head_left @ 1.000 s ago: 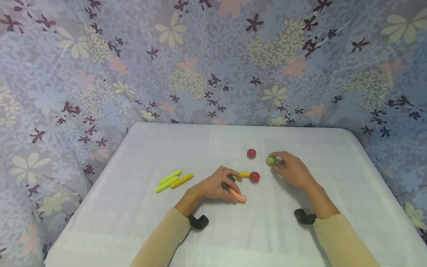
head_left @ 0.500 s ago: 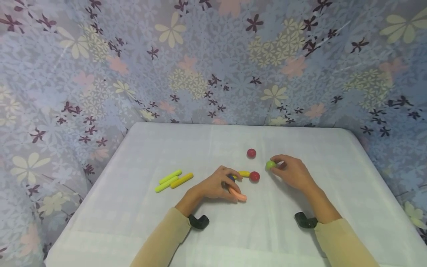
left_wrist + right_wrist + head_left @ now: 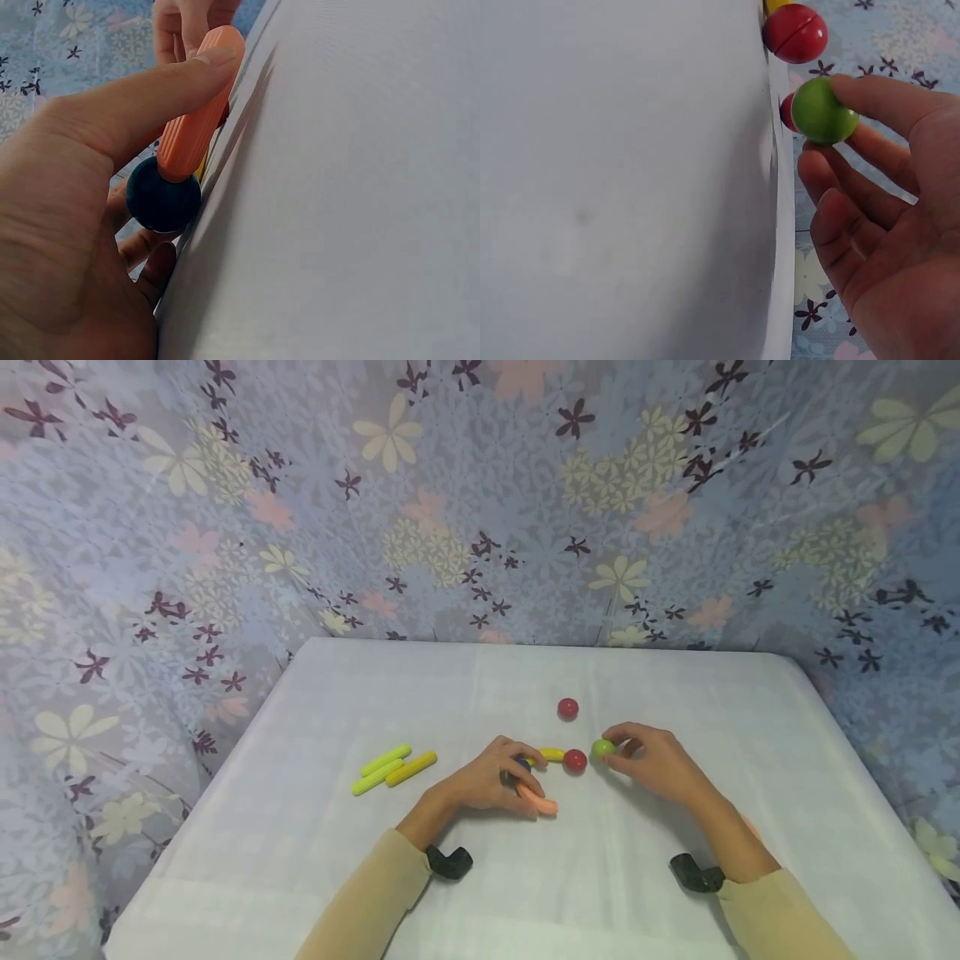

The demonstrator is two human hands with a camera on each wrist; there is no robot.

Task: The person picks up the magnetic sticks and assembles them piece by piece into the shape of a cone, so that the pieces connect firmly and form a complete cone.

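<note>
My left hand (image 3: 487, 779) is curled around a ribbed orange stick (image 3: 196, 124) and a dark blue ball (image 3: 161, 201) joined at its end. The thumb lies along the stick, and the fingers are behind the ball. A yellow stick (image 3: 552, 754) runs from beside those fingers to a red ball (image 3: 575, 761), touching it; its other end is hidden by the hand. Between thumb and fingertips, my right hand (image 3: 658, 766) pinches a shiny green ball (image 3: 823, 111). That ball is just right of the red ball, with a small gap between them in the head view.
Farther back on the white-covered table (image 3: 420, 693) sits another red ball (image 3: 567, 708). Two lime sticks (image 3: 386, 760) and a darker yellow stick (image 3: 412, 769) lie together on the left. An orange piece (image 3: 751, 828) shows partly behind the right forearm. Flowered cloth (image 3: 480, 527) hangs behind the table.
The right hand has carried the green ball toward the near side and slightly left, closer to the red ball. The left hand has stayed in place with the orange stick and blue ball.
</note>
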